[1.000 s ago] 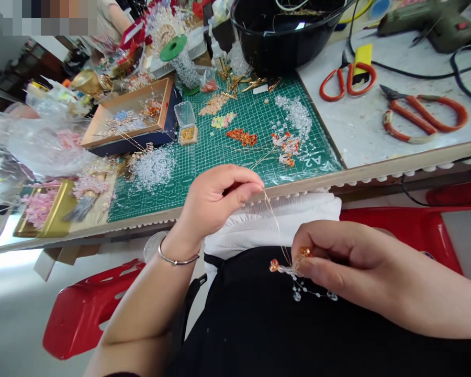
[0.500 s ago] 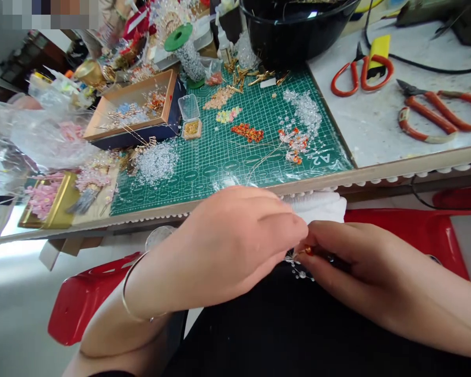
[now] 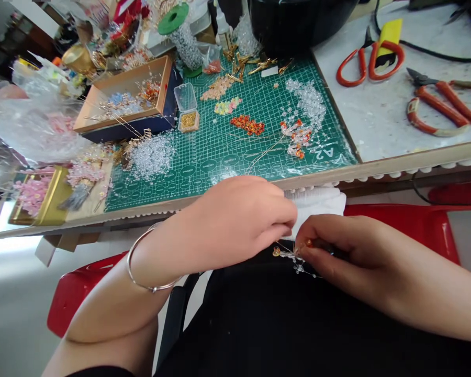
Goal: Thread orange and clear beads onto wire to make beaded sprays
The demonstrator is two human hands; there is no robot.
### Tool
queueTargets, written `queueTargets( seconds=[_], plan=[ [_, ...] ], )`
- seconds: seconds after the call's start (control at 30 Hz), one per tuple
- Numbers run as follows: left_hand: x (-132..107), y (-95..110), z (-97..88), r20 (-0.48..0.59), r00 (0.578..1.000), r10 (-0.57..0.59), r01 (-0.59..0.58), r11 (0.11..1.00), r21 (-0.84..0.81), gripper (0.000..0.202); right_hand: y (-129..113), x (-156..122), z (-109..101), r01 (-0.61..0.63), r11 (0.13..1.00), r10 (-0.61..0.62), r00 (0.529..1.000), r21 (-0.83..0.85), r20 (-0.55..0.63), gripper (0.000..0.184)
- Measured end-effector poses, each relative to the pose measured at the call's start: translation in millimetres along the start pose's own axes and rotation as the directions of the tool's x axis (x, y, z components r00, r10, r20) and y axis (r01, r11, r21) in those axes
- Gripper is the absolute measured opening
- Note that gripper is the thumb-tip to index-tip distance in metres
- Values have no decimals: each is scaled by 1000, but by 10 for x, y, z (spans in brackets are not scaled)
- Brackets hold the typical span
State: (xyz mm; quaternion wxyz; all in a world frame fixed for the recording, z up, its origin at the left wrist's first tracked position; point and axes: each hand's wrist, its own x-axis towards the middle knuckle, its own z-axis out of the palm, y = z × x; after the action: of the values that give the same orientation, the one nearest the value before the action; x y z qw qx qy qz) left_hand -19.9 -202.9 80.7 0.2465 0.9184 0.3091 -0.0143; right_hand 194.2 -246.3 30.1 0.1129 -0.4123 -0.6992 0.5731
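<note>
Right fingers: the fingers (image 3: 317,251) of the right hand (image 3: 349,256) are pinched shut on a thin wire sprig of orange and clear beads (image 3: 288,255).
Left fingers: the fingers (image 3: 277,209) of the left hand (image 3: 235,220) are curled together just above the sprig; I cannot tell whether they grip anything.
Beaded sprig: it sits between both hands, over a black apron (image 3: 298,324), beside a folded white cloth (image 3: 317,204).
Left wrist: a thin silver bangle (image 3: 149,275).
Worktop front edge: a tan strip with a white scalloped trim (image 3: 396,167), just beyond the hands.
Green mat: a green A2 cutting mat (image 3: 223,178) lies along that edge, holding a heap of clear beads (image 3: 151,156), orange beads (image 3: 247,124) and a second orange-and-clear wire sprig (image 3: 296,137).
Right side of the worktop: orange-handled scissors (image 3: 369,63) and orange-handled pliers (image 3: 435,99).
Left side of the worktop: a shallow brown tray of beaded pieces (image 3: 121,94).
Below the worktop: a red plastic stool (image 3: 82,293).
</note>
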Motion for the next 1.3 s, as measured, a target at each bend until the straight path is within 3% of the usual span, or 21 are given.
queueTargets(
  seconds=[0.13,0.23,0.53,0.67,0.8,0.9,0.97,1.07,1.17,1.23,1.3],
  plan=[
    [-60,164,98,-302,952,47,35,965,259,22,25,85,-37,-37,997,39,999,66,-38,23],
    [-132,310,187,-434,895,108,53,938,342,18,46,128,-73,-43,989,54,996,139,-75,21],
    [-234,416,390,-488,872,-20,97,987,132,20,-16,141,-108,1,975,59,964,223,-259,24],
    [-217,418,434,-522,846,-113,82,993,-83,19,-18,136,-114,34,977,41,940,211,-340,28],
    [-180,399,474,-483,851,-207,96,965,-244,19,-20,141,-102,79,963,41,904,259,-426,28],
    [-160,374,477,-392,886,-248,112,934,-339,27,-30,138,-91,121,938,42,891,325,-452,28],
    [-160,368,467,-300,904,-306,134,867,-480,31,-43,128,-83,147,938,21,880,313,-475,28],
    [-188,387,454,-134,899,-418,186,640,-746,33,-66,118,-69,174,973,-65,833,149,-549,25],
    [-225,422,445,-61,848,-526,201,427,-882,32,-62,128,-54,156,983,-184,753,-99,-632,21],
    [-233,442,429,-75,825,-560,195,406,-893,31,-38,138,-41,138,966,-249,721,-219,-647,18],
    [-217,454,405,-95,850,-518,190,469,-863,34,-6,140,-28,123,949,-288,711,-289,-642,17]
  ],
)
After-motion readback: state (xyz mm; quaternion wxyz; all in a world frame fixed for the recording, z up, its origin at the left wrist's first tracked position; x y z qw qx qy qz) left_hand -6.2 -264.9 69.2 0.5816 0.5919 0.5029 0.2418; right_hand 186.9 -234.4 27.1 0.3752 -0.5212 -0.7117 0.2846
